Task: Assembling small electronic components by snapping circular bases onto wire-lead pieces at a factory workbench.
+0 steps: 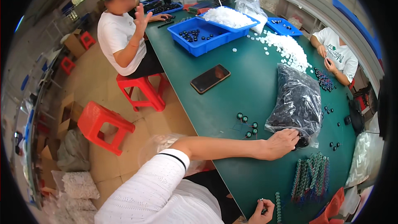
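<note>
My left hand [282,144] reaches across the green table to the mouth of a clear plastic bag [296,99] full of dark pieces. Its fingers are bent together at the opening, beside some black round parts [302,142]; what they grip is hidden. Close to the table's near edge, my right hand [263,212] is closed around a small dark part, too little of which shows to name. A strip of small green round boards [278,207] lies beside that hand. Several wired round parts [248,126] with green faces lie left of the bag.
Bundled green board strips with wires [311,176] lie at right. A phone [210,79], a blue bin [199,37] and heaped white caps [286,47] are farther off. One person [124,37] sits at left, another [338,56] at right. Red stools [103,122] stand beside the table.
</note>
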Demonstrator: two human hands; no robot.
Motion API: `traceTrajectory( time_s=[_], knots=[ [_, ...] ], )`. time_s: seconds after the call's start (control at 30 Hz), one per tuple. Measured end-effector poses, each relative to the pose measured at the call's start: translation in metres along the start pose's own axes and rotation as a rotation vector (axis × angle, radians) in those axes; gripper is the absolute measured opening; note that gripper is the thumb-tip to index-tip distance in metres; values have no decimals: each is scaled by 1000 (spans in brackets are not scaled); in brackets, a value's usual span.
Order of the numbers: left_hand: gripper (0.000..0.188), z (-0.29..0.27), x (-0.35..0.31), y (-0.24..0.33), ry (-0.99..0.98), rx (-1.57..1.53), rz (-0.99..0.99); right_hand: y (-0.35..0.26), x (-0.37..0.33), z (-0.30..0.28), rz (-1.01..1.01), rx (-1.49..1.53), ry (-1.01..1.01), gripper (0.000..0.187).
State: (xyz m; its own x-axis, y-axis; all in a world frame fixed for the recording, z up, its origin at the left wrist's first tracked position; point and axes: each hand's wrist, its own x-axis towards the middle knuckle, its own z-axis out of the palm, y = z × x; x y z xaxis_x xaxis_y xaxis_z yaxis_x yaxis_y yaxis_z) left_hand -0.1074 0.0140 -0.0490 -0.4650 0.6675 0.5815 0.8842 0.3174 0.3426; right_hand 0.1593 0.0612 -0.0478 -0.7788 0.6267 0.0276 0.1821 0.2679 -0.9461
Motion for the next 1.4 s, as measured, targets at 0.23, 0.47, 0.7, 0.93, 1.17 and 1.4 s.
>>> traceTrajectory(
  time_s=[0.23,0.47,0.7,0.93,1.17,1.4],
  knots=[
    [78,49,42,-26,72,147,-74,6,-4,-1,-6,-12,12,7],
    [71,38,41,-25,-52,36,-249,13,-6,-3,-54,18,-4,5],
    [52,29,21,-4,36,261,-157,1,0,0,-120,-22,-31,8],
    [55,36,-1,3,-30,319,9,7,3,-3,-96,73,0,6],
    [32,-6,1,17,-2,-60,67,11,2,-9,-110,79,0,5],
    [23,25,-21,37,-68,185,181,9,0,-5,-148,24,-7,7]
  ],
)
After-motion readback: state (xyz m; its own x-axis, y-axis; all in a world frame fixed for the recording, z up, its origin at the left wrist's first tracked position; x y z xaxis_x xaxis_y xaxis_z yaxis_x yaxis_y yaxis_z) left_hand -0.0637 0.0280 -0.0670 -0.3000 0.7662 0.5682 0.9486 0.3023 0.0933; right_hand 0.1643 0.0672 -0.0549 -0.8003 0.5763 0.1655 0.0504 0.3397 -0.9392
